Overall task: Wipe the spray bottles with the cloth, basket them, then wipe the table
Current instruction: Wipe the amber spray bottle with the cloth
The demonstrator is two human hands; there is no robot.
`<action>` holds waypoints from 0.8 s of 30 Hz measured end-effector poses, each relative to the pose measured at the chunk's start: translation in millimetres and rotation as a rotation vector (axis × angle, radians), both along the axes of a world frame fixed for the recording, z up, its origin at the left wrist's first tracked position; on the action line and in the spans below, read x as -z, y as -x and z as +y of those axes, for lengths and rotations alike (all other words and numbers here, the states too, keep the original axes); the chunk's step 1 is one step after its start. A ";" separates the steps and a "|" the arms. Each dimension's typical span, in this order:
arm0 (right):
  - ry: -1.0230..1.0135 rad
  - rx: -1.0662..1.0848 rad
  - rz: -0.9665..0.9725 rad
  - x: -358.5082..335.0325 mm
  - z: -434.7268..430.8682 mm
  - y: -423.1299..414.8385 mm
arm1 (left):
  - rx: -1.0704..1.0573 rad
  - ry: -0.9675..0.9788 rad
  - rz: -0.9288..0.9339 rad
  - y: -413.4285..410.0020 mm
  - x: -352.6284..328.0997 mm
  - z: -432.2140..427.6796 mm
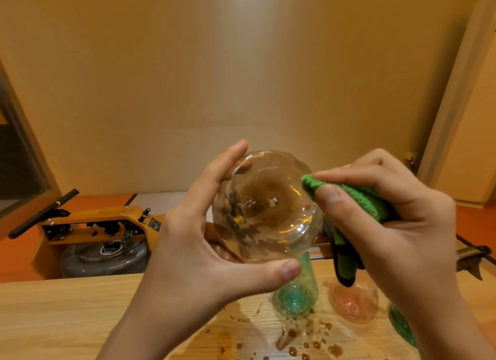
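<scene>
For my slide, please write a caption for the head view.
Left hand grips a clear spray bottle, bottom toward camera, while right hand holds a green cloth at its edge.

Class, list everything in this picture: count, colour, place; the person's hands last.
Clear bottle: one, see-through, held up, base toward camera.
Cloth: one, green, at the clear bottle's right side.
Green bottle: one, on the table below the clear bottle.
Pink bottle: one, on the table, right of it.
Second green bottle: one, right edge, partly hidden by the arm.
Brown drops: many, on the table near the bottles.
Table: one, pale wood, foreground.
Wooden machine: one, orange-brown, grey tank, beyond table, left.
Left hand: grips the clear bottle.
Right hand: pinches the cloth.
</scene>
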State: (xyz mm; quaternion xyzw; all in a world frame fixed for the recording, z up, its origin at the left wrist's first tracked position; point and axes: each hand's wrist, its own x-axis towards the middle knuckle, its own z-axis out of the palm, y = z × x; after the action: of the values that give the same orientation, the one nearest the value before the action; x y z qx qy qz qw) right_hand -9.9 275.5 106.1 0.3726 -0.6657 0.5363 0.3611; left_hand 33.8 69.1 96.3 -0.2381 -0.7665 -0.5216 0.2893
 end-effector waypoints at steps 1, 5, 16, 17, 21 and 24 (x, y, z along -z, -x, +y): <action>-0.018 0.013 0.008 0.1 -0.3 0.6 | -0.001 0.015 -0.002 0.1 0.4 0.1; -0.188 -0.007 0.036 -3.9 9.5 -1.5 | -0.017 0.039 -0.007 -0.7 -0.2 -2.4; -0.405 0.170 0.187 -8.2 9.5 -7.3 | -0.013 0.212 -0.010 -2.7 -0.8 0.2; -0.414 0.164 0.179 -8.6 10.4 -6.8 | -0.017 0.215 -0.011 -2.3 -1.3 -0.3; -0.365 0.246 0.175 -7.8 9.3 -3.3 | -0.024 0.232 -0.020 -3.4 -1.7 -0.4; -0.430 0.167 0.158 -9.1 10.6 -6.5 | -0.033 0.239 -0.030 -3.4 -2.8 -3.1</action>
State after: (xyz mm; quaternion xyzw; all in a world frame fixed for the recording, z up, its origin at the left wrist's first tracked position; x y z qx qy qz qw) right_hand -3.4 286.1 115.2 0.4255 -0.7627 0.3200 0.3673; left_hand 37.2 66.0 99.1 -0.2504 -0.8313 -0.4254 0.2557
